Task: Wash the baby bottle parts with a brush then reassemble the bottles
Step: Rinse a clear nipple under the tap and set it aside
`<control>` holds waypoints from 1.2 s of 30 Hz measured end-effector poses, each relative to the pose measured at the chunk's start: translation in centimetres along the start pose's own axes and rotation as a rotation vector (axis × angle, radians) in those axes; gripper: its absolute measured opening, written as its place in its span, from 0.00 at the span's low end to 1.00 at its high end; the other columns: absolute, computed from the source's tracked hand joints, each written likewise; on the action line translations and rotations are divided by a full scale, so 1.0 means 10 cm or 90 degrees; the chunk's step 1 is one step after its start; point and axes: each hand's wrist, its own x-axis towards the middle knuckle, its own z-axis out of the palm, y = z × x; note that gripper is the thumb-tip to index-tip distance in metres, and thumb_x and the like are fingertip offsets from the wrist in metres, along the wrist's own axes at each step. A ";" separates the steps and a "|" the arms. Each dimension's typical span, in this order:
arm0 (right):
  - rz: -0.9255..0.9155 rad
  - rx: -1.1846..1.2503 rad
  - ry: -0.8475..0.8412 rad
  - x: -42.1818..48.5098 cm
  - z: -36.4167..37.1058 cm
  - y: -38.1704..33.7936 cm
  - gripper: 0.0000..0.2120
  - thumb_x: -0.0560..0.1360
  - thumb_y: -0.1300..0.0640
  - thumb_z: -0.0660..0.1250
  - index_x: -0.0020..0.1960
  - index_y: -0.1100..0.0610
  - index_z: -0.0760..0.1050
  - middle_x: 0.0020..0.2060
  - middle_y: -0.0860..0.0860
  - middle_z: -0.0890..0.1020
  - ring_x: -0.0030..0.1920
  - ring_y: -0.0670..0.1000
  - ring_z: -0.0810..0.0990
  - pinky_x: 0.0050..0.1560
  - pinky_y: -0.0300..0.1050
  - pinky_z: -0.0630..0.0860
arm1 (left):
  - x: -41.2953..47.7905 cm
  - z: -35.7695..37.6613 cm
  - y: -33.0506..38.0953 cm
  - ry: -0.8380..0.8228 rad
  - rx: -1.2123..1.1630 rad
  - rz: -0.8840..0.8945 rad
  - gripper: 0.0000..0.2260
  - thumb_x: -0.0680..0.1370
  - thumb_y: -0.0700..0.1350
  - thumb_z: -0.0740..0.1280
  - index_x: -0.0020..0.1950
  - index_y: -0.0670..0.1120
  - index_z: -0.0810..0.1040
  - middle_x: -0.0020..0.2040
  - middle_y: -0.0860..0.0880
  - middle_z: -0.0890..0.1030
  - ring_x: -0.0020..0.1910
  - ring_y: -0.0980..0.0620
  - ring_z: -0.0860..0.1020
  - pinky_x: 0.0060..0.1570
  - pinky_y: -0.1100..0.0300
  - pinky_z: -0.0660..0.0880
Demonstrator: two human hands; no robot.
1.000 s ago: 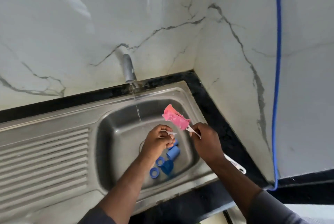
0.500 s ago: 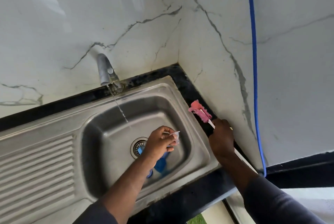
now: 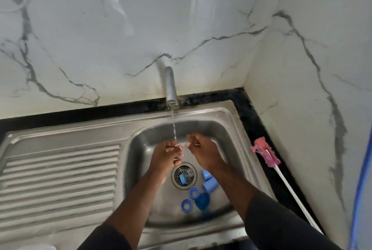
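My left hand is shut on a small clear bottle part, held in the thin water stream over the sink basin. My right hand hovers just right of it, fingers loosely curled, with nothing visible in it. The brush, with a pink sponge head and a long white handle, lies on the black counter right of the sink. Several blue parts lie on the basin floor: two rings, a cap and short tubes. One blue piece sits in the drain strainer.
The steel tap comes out of the marble back wall and is running. A ribbed drainboard lies left of the basin. A marble side wall stands close on the right, with a blue hose hanging down it.
My right hand has let go of the brush, which now lies on the counter, and moved back over the basin. My left hand has carried the clear part under the stream.
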 end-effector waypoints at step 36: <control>0.121 0.362 0.045 0.65 0.44 -0.38 0.08 0.72 0.69 0.74 0.49 0.61 0.83 0.44 0.56 0.87 0.50 0.56 0.86 0.58 0.53 0.82 | 0.46 -0.26 0.36 0.075 0.013 0.023 0.05 0.76 0.33 0.71 0.43 0.42 0.82 0.41 0.37 0.84 0.47 0.32 0.83 0.51 0.37 0.80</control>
